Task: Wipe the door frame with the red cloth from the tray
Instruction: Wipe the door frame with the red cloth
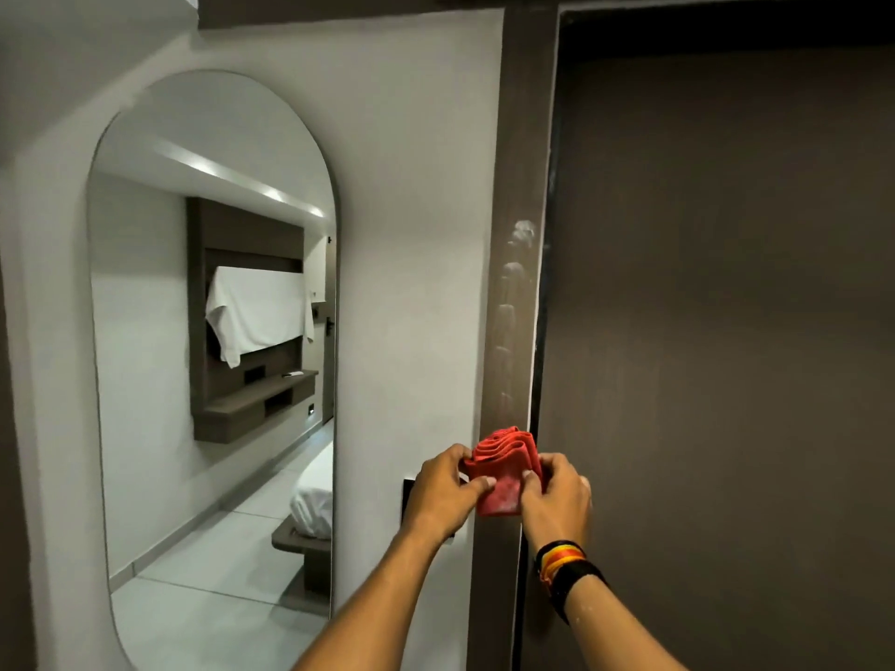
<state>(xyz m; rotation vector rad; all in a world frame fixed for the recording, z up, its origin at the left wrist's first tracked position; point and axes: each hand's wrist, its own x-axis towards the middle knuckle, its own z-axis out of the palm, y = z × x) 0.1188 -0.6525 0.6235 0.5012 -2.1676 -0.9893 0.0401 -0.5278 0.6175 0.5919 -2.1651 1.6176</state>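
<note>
A folded red cloth (pixel 501 469) is held in front of the brown door frame (pixel 520 186), about waist height. My left hand (pixel 445 486) pinches its left side with thumb and fingers. My right hand (pixel 557 496) grips its right side; the wrist wears black, yellow and red bands. The cloth's layered folds stick up above my fingers. A pale smeared streak (pixel 513 307) runs down the frame above the cloth. No tray is in view.
The dark brown door (pixel 726 331) fills the right. A tall arched mirror (pixel 213 331) hangs on the white wall at left, reflecting a room with a draped white sheet. A black wall switch (pixel 408 496) sits just behind my left hand.
</note>
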